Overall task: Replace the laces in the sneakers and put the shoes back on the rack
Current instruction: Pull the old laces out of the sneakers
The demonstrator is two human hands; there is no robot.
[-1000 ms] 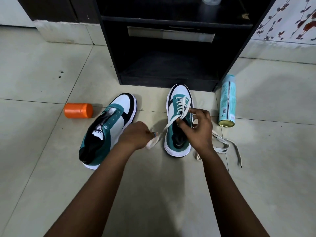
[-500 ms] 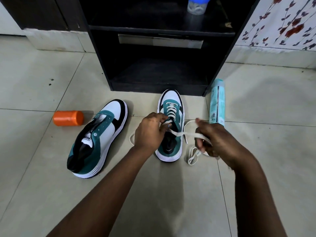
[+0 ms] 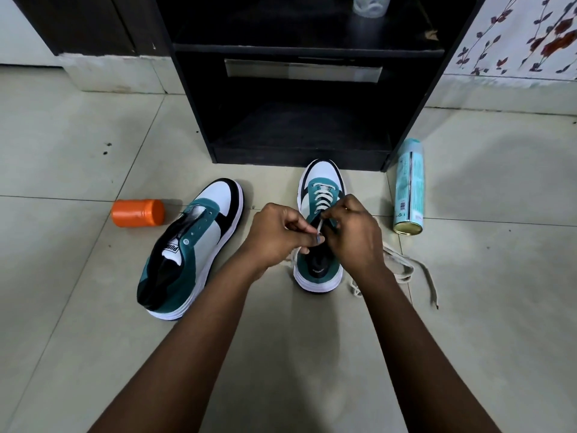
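Where both hands meet: flat white lace, pinched between left hand and right hand, fingers curled, over the half-laced teal-and-white sneaker on glossy tile before the black rack. Unlaced sneaker lies left.

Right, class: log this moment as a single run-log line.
step: lacing right-hand sneaker | left hand: pinches white lace | right hand: holds lace at eyelets | left-hand sneaker: unlaced | rack: no shoes
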